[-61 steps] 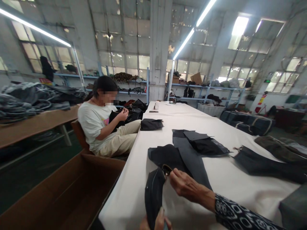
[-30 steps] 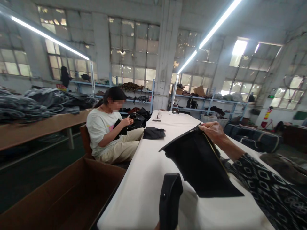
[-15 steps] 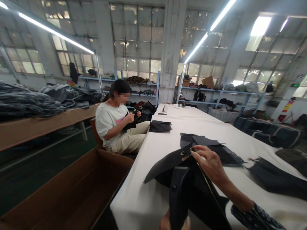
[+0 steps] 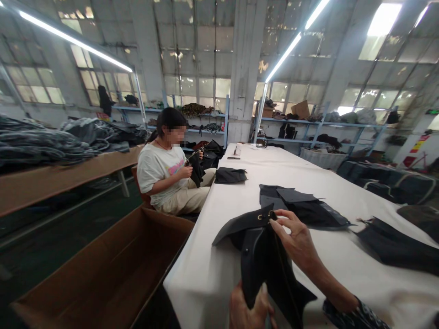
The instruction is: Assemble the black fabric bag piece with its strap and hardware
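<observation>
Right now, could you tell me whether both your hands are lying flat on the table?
No, your right hand and left hand are both holding up a black fabric piece.

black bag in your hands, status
Right hand pinching black zipped bag at its metal ring; left hand gripping its lower end; bag held over white table; black fabric pieces lie beyond, not touching
</observation>
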The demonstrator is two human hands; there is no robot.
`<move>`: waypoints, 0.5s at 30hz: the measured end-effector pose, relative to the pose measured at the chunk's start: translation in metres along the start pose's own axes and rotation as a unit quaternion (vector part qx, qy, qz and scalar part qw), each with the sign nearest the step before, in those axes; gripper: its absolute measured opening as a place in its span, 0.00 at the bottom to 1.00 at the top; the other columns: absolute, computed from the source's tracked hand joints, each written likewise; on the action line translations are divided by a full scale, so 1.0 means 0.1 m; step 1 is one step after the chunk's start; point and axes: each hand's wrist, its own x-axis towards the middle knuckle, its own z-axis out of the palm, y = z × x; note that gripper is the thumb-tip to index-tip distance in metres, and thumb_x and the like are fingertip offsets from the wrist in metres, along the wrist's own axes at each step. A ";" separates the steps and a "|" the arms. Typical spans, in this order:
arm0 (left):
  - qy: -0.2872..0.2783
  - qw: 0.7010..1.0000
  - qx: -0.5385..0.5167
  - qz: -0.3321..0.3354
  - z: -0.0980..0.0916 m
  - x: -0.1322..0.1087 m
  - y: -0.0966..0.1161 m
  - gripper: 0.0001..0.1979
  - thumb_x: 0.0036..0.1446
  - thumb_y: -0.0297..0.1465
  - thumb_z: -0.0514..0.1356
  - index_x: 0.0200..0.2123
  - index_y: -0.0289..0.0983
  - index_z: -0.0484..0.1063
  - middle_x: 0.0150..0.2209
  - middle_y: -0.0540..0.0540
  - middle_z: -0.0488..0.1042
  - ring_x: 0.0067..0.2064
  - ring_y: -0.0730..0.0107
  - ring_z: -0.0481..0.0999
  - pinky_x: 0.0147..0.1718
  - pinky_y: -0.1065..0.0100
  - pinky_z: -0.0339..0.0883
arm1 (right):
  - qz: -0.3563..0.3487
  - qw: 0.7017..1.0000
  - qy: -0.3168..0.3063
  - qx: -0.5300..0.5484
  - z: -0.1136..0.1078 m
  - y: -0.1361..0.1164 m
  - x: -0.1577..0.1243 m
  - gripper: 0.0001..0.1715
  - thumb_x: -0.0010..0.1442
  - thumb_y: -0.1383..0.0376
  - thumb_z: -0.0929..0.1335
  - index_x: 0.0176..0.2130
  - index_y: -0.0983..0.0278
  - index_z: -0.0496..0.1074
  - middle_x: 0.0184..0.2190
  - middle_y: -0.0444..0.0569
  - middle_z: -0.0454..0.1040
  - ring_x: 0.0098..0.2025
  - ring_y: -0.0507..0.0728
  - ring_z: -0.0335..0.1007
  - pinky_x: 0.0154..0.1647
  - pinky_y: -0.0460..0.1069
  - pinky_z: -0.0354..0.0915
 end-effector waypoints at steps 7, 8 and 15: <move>-0.121 0.992 -0.023 0.027 0.09 0.21 -0.05 0.29 0.47 0.53 0.56 0.36 0.30 0.64 0.17 0.50 0.66 0.15 0.72 0.66 0.15 0.72 0.61 | 0.146 0.982 -0.097 0.076 0.03 0.25 -0.53 0.39 0.54 0.56 0.66 0.60 0.60 0.48 0.52 0.50 0.65 0.51 0.57 0.65 0.53 0.54 0.62; -0.130 0.991 -0.026 0.025 0.11 0.23 -0.06 0.28 0.47 0.52 0.56 0.34 0.30 0.64 0.17 0.50 0.65 0.15 0.73 0.66 0.15 0.72 0.61 | 0.149 0.983 -0.084 0.060 0.03 0.28 -0.63 0.42 0.54 0.56 0.65 0.62 0.61 0.44 0.56 0.51 0.61 0.56 0.57 0.60 0.57 0.54 0.58; -0.125 0.989 -0.032 0.066 0.06 0.31 0.09 0.25 0.51 0.51 0.54 0.26 0.32 0.64 0.17 0.48 0.67 0.18 0.73 0.67 0.19 0.73 0.63 | 0.196 0.977 -0.079 0.010 -0.04 0.31 -0.87 0.42 0.56 0.50 0.60 0.63 0.62 0.44 0.56 0.51 0.61 0.57 0.59 0.59 0.57 0.55 0.58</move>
